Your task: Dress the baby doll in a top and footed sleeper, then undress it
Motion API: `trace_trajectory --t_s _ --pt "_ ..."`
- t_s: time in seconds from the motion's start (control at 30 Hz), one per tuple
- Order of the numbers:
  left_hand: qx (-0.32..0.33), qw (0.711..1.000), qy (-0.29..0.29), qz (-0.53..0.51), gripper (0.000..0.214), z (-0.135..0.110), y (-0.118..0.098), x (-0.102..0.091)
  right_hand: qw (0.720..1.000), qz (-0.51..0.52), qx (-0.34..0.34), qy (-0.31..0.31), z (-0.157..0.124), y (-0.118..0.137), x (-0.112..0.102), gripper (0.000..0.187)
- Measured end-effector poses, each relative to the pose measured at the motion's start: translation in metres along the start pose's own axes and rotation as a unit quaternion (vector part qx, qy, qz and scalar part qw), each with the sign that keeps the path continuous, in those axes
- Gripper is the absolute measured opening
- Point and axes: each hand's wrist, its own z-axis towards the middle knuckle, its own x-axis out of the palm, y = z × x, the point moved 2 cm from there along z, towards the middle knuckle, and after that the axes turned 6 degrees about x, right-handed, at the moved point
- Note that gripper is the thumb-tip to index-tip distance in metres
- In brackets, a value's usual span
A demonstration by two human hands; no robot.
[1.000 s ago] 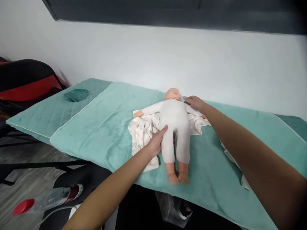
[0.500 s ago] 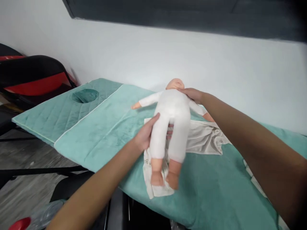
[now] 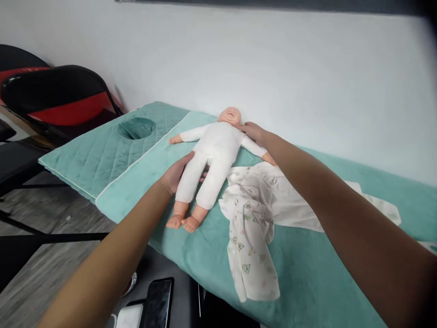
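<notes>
A baby doll (image 3: 211,152) in a plain white suit lies face up on a teal padded table (image 3: 300,269), head toward the wall. My left hand (image 3: 177,172) is wrapped round the doll's hip and upper legs from the left. My right hand (image 3: 253,132) rests by the doll's neck and shoulder, its fingers partly under the head. A white printed baby garment (image 3: 254,218) lies spread on the table just right of the doll, apart from both hands.
A round face hole (image 3: 135,127) sits in the table's quilted left end. Black and red folding chairs (image 3: 51,98) stand at the far left. A dark phone (image 3: 157,303) and a white device (image 3: 128,316) lie below the table's front edge. A white wall runs behind.
Both hands lifted the doll off the printed garment and set it down further left on the table. The garment now lies uncovered to the doll's right.
</notes>
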Motion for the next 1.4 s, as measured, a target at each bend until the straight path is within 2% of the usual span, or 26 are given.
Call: trace_trajectory --t_s 0.03,0.1,0.17,0.2,0.23,0.27,0.3,0.37,0.43,0.5,0.6,0.67,0.73,0.77,0.83,0.9,1.0,1.07,1.1,1.17,1.27,1.33,1.4 --pt "0.014 0.999 -0.023 0.033 0.055 0.0 0.004 -0.005 0.999 -0.038 0.006 -0.004 -0.003 -0.009 -0.007 0.063" --pt "0.087 0.976 -0.131 0.153 0.046 -0.006 0.008 -0.015 0.989 -0.148 0.021 -0.021 -0.018 -0.031 -0.03 0.068" --pt "0.174 0.916 -0.242 0.269 0.037 -0.026 0.008 -0.021 0.964 -0.262 0.041 -0.032 -0.046 -0.055 -0.06 0.079" --pt "0.216 0.887 -0.264 0.311 0.035 -0.039 0.008 -0.019 0.956 -0.29 0.046 -0.029 -0.064 -0.068 -0.074 0.08" --pt "0.258 0.867 -0.251 0.345 0.035 -0.053 0.007 -0.013 0.949 -0.312 0.048 -0.02 -0.084 -0.08 -0.088 0.078" --pt "0.311 0.839 -0.205 0.396 0.037 -0.067 0.007 -0.003 0.942 -0.333 0.049 -0.008 -0.105 -0.091 -0.099 0.074" --pt "0.357 0.809 -0.139 0.446 0.04 -0.081 0.009 0.011 0.935 -0.351 0.049 0.005 -0.126 -0.101 -0.108 0.069" --pt "0.429 0.721 0.006 0.544 0.045 -0.103 0.014 0.047 0.923 -0.382 0.037 0.023 -0.165 -0.114 -0.118 0.053" --pt "0.451 0.658 0.09 0.597 0.048 -0.116 0.019 0.085 0.914 -0.402 0.012 0.045 -0.198 -0.119 -0.116 0.036" --pt "0.443 0.637 0.106 0.622 0.048 -0.119 0.018 0.121 0.909 -0.409 -0.019 0.075 -0.224 -0.114 -0.106 0.026" --pt "0.426 0.659 0.08 0.615 0.041 -0.118 0.003 0.167 0.911 -0.388 -0.076 0.115 -0.261 -0.093 -0.093 0.019" --pt "0.446 0.678 0.057 0.581 0.031 -0.122 -0.015 0.195 0.922 -0.342 -0.123 0.136 -0.288 -0.073 -0.092 0.018" --pt "0.467 0.703 0.061 0.533 0.023 -0.13 -0.034 0.219 0.945 -0.229 -0.175 0.155 -0.318 -0.051 -0.101 0.022" --pt "0.464 0.724 0.066 0.506 0.021 -0.135 -0.043 0.229 0.955 -0.156 -0.194 0.162 -0.333 -0.042 -0.109 0.024" --pt "0.442 0.774 0.054 0.449 0.019 -0.146 -0.059 0.245 0.964 -0.016 -0.211 0.161 -0.361 -0.029 -0.126 0.025" --pt "0.433 0.813 -0.002 0.389 0.019 -0.157 -0.073 0.254 0.966 0.056 -0.208 0.146 -0.383 -0.026 -0.143 0.026" --pt "0.458 0.836 -0.1 0.287 0.027 -0.176 -0.091 0.262 0.964 0.057 -0.207 0.157 -0.405 -0.034 -0.152 0.048" --pt "0.474 0.842 -0.118 0.23 0.031 -0.19 -0.097 0.268 0.961 0.037 -0.204 0.183 -0.411 -0.043 -0.149 0.054" --pt "0.482 0.844 -0.11 0.209 0.034 -0.198 -0.096 0.272 0.962 0.032 -0.198 0.184 -0.412 -0.049 -0.146 0.049" --pt "0.488 0.849 -0.086 0.182 0.041 -0.214 -0.086 0.28 0.972 0.043 -0.182 0.143 -0.412 -0.06 -0.138 0.037" --pt "0.459 0.868 -0.061 0.177 0.066 -0.236 -0.051 0.291 0.972 0.154 -0.171 0.053 -0.414 -0.076 -0.12 0.033" --pt "0.447 0.872 -0.057 0.193 0.087 -0.249 -0.023 0.295 0.95 0.264 -0.157 0.051 -0.42 -0.086 -0.099 0.037" --pt "0.448 0.864 -0.103 0.203 0.09 -0.261 0.002 0.291 0.93 0.329 -0.129 0.102 -0.431 -0.096 -0.075 0.042"
